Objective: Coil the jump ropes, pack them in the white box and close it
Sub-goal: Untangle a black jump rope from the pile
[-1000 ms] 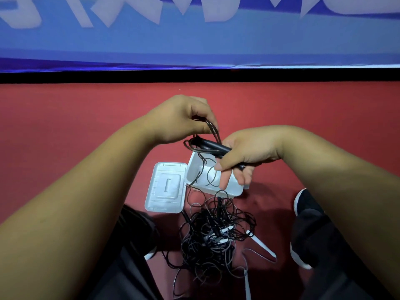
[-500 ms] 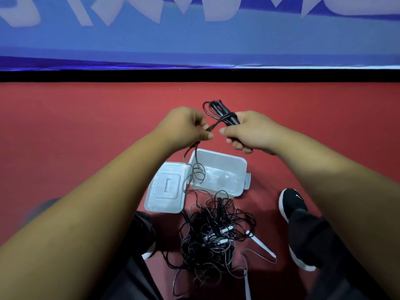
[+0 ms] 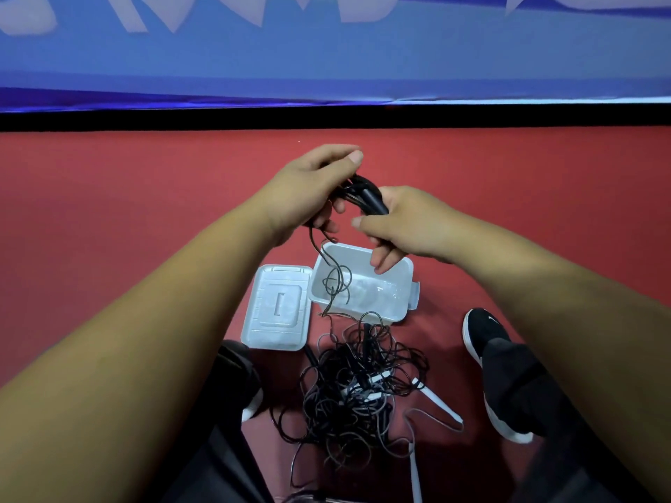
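Note:
My right hand (image 3: 403, 226) grips the black handles of a jump rope (image 3: 368, 197) above the open white box (image 3: 399, 303). My left hand (image 3: 312, 190) holds that rope's black cord beside the handles; loose cord hangs from it down into the box. The box's white lid (image 3: 277, 308) lies flat on the floor to the box's left. A tangled pile of black ropes (image 3: 357, 386) with white handles (image 3: 441, 406) lies on the red floor in front of the box.
My black shoe (image 3: 486, 334) and trouser leg rest to the right of the pile, my other leg to its left. A blue banner wall with a black strip (image 3: 326, 118) bounds the red floor ahead.
Both hands dropped slightly towards the box. My left hand moved up over the handles with the cord, wrapping it around them; the cord's hanging end is shorter.

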Available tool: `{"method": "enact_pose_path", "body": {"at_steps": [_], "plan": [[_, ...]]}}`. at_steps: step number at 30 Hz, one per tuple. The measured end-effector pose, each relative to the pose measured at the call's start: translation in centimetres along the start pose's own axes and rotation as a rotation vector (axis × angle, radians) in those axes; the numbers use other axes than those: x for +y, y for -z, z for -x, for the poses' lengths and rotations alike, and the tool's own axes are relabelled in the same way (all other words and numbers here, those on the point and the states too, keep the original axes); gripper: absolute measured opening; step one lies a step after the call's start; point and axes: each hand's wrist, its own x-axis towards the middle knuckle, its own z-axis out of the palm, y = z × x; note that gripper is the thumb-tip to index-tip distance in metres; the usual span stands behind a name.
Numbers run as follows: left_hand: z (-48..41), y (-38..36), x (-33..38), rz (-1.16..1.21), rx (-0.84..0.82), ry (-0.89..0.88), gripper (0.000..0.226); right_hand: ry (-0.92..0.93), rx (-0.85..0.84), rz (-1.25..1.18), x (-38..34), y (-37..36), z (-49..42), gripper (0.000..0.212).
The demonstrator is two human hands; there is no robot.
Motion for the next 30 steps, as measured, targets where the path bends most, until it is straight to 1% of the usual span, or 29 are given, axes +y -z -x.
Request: {"method": "enact_pose_path", "body": {"at_steps": [2,6,9,11,13,17,19,23,25,27,28,30], "plan": [[0.2,0.2,0.0,-0.036,-0.06,-0.041,0.024,-0.022,-0.043,-0.005,-0.2,-0.1,0.5,0.01],[0.2,0.7,-0.5,-0.045,-0.164,0.013,0.026,-0.071,-0.12,-0.001,-0.1,0.2,0.9,0.02],[0.1,0.8,-1.2,-0.021,-0.226,0.004,0.021,-0.09,-0.138,-0.044,0.0,0.4,1.2,0.023],[0.0,0.6,-1.2,0.008,-0.201,0.0,0.019,-0.089,-0.136,-0.072,0.0,0.4,1.3,0.022],[-0.2,0.3,-1.2,0.018,-0.141,-0.006,0.019,-0.072,-0.115,-0.103,-0.1,0.4,1.2,0.021],[-0.6,-0.1,-0.9,0.008,-0.019,-0.043,0.023,-0.063,-0.035,-0.222,-0.2,0.4,0.8,0.018],[-0.8,-0.3,-0.8,-0.01,0.014,-0.054,0.025,-0.068,-0.042,-0.257,-0.3,0.4,0.7,0.022],[-1.0,-0.6,-0.7,0.013,0.028,-0.057,0.026,-0.025,-0.088,-0.303,-0.5,0.8,0.9,0.04],[-1.0,-0.9,-0.7,0.046,0.03,-0.054,0.026,-0.014,-0.087,-0.289,-0.7,1.1,1.1,0.036],[-1.0,-1.1,-0.8,0.065,0.028,-0.063,0.026,-0.031,-0.105,-0.314,-1.0,1.2,1.4,0.024],[-0.9,-1.2,-0.8,0.073,0.022,-0.073,0.027,-0.043,-0.128,-0.34,-1.1,1.1,1.6,0.021],[-1.0,-1.3,-0.7,0.07,0.011,-0.092,0.028,-0.056,-0.171,-0.393,-1.3,1.1,1.8,0.023]]}}
